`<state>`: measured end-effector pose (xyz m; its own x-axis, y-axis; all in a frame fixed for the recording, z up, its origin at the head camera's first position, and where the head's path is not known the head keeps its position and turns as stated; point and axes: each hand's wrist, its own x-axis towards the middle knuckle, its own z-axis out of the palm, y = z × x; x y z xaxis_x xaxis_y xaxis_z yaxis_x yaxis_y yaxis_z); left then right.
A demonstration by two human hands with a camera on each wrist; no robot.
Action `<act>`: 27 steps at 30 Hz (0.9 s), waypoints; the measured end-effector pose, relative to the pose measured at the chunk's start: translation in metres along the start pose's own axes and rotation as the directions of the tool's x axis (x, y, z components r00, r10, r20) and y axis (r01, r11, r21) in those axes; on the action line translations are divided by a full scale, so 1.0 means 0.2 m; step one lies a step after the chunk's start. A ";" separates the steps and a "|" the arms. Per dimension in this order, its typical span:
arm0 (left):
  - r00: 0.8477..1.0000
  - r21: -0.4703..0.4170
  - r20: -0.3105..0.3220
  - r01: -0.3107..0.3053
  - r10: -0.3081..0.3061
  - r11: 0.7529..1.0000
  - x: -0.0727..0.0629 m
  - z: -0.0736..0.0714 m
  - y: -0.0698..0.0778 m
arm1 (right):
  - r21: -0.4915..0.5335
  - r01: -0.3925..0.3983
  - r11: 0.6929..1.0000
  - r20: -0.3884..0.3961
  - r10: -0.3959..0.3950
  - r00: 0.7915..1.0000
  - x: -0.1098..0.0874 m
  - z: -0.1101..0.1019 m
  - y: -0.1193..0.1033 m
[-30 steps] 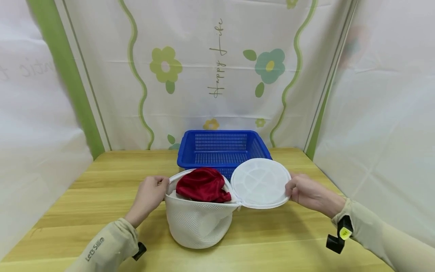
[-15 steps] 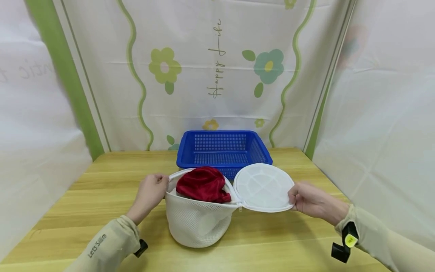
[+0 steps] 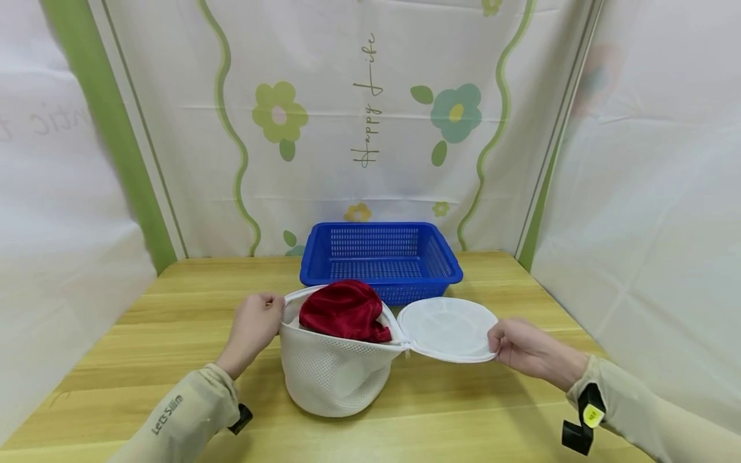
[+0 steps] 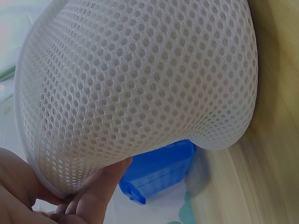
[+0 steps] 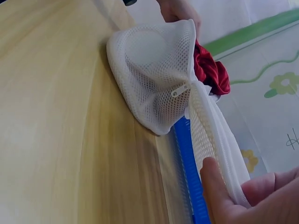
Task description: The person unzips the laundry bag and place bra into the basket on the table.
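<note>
A white mesh laundry bag (image 3: pixel 336 379) stands on the wooden table with its round top unzipped. Dark red satin cloth (image 3: pixel 344 312) bulges out of its mouth, with a bit of white beside it. My left hand (image 3: pixel 255 328) pinches the bag's rim at the left; in the left wrist view its fingers (image 4: pixel 93 196) hold the mesh edge. My right hand (image 3: pixel 527 347) pinches the outer edge of the round lid (image 3: pixel 448 329), which is swung out to the right. A zipper pull (image 5: pixel 180 90) hangs near the lid's hinge in the right wrist view.
Behind the bag sits a blue perforated plastic basket (image 3: pixel 382 281) on the wooden table (image 3: pixel 116 366). A floral curtain (image 3: pixel 365 96) closes off the back, and pale sheets hang on both sides.
My right hand has lowered the lid from a tilted position to nearly flat, first moving slightly outward. The left hand keeps its hold on the rim, and the bag has barely shifted.
</note>
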<state>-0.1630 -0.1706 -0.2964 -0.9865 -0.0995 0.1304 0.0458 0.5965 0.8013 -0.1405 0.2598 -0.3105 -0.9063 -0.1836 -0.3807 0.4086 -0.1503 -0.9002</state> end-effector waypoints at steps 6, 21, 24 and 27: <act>1.000 -0.007 0.016 0.003 -0.003 1.000 0.01 0.00 0.00 | -0.062 0.012 0.998 -0.017 -0.014 1.000 0.03 0.00 -0.01; 0.997 0.004 0.059 -0.041 0.040 0.999 0.00 0.00 0.02 | -0.375 0.109 0.921 0.011 -0.113 0.994 0.06 -0.02 -0.01; 0.995 0.008 0.076 -0.057 0.056 0.998 -0.01 0.01 0.03 | -0.386 0.177 0.906 0.040 -0.175 0.984 0.07 0.04 -0.01; 0.993 0.013 0.087 -0.087 0.086 0.996 -0.02 0.02 0.05 | -0.447 0.286 0.848 0.076 -0.282 0.956 0.09 0.13 -0.01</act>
<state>-0.1586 -0.1604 -0.2918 -0.9888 0.0212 0.1474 0.1293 0.6136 0.7790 -0.1544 0.2319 -0.3107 -0.9739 -0.2066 -0.0939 0.0391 0.2548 -0.9662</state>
